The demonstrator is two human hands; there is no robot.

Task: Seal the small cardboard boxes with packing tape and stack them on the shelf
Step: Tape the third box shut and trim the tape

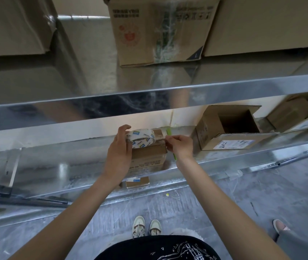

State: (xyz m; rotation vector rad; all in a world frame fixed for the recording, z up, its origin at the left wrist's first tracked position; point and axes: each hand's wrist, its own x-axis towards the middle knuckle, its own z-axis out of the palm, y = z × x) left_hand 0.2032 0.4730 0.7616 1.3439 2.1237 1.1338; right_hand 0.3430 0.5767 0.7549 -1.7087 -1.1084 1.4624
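Our left hand [119,152] grips the tape roll [142,139] on the box [147,156]; right hand [180,147] pinches its sticky end (light, stiff cardboard; brace the sides).

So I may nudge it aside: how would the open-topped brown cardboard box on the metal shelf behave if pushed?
The open-topped brown cardboard box looks empty inside, so probably light. On the smooth metal shelf it would likely slide rather than tip. Its unsealed flaps suggest the walls may flex.
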